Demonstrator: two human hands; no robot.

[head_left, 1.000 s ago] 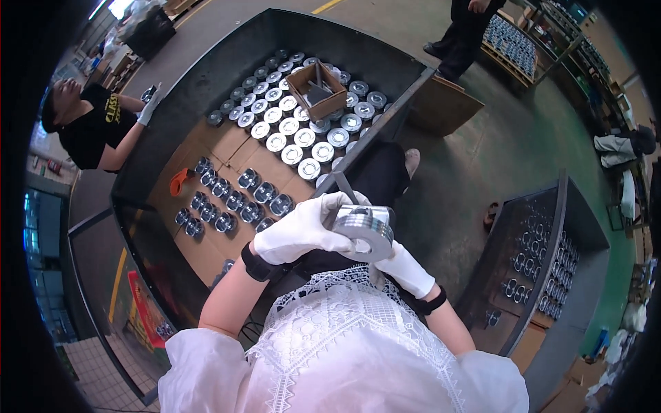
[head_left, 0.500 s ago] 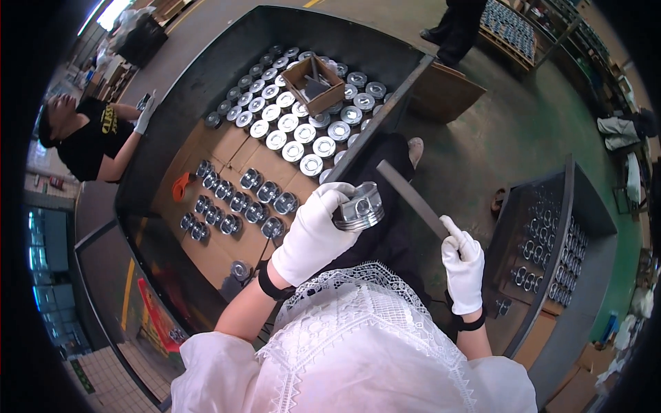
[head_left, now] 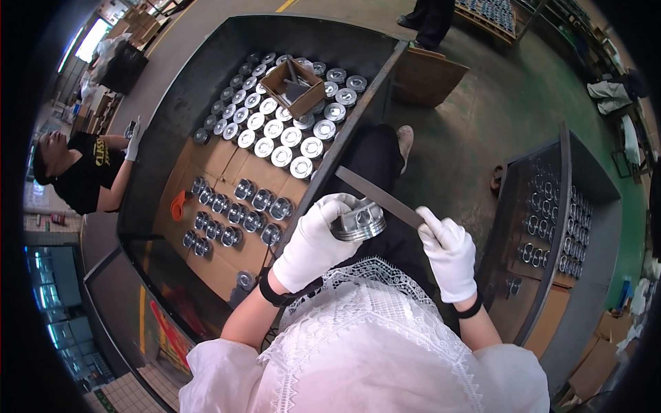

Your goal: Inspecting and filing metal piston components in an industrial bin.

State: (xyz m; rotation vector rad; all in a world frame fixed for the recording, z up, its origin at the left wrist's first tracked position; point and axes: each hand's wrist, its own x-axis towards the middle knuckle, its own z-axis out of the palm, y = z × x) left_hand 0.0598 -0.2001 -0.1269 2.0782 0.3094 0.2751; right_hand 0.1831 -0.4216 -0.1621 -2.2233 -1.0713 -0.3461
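My white-gloved left hand (head_left: 313, 241) grips a shiny metal piston (head_left: 363, 221) in front of my chest, its ringed crown tilted down. In my gloved right hand (head_left: 447, 255) is a long flat file (head_left: 379, 194). Its blade runs up and leftward, passing just above the piston; whether the two touch I cannot tell. To the left, several pistons (head_left: 237, 212) lie on brown cardboard inside a dark metal bin (head_left: 175, 103). Farther back in that bin, rows of pistons (head_left: 273, 129) stand crown up.
A small cardboard box (head_left: 305, 101) with flat tools sits on the far pistons. An orange object (head_left: 178, 206) lies near the bin's left wall. At right stands a second bin (head_left: 592, 289) with more pistons. A co-worker (head_left: 86, 165) is at the left; another person's legs (head_left: 430, 24) show at the back.
The file has swung from right of the piston to above it, as my right hand moved leftward. My left hand still holds the piston. The whole view has shifted slightly.
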